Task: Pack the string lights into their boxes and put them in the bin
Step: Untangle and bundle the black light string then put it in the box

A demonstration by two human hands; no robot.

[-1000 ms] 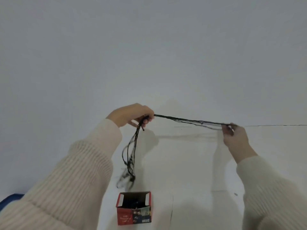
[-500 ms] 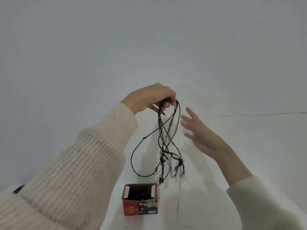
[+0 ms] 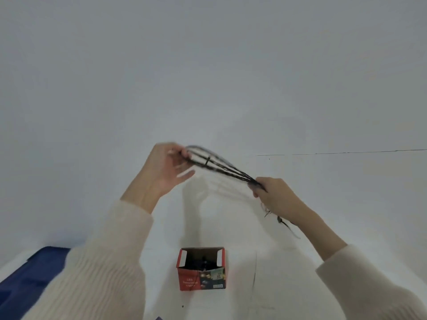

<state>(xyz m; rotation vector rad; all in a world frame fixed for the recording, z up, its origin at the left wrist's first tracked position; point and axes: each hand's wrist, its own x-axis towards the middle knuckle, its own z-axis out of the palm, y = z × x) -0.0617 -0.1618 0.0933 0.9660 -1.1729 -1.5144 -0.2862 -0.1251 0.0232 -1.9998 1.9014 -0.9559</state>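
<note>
String lights (image 3: 221,168): loops taut between pinching left hand (image 3: 166,172) and gripping right hand (image 3: 275,195); likely bundling to fit open box (image 3: 201,276)

We see black string lights (image 3: 221,168); red box (image 3: 188,281), white lettering; our cream ribbed sleeves (image 3: 99,273); dark blue bin (image 3: 27,278) near left; white table (image 3: 323,204).

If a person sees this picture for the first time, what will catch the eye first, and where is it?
First, the black string lights, gathered in long loops and held in the air at the centre between both hands: the left hand pinches one end, the right hand grips the other, lower. Below them, an open red box stands on the white surface, with something dark inside.
</note>
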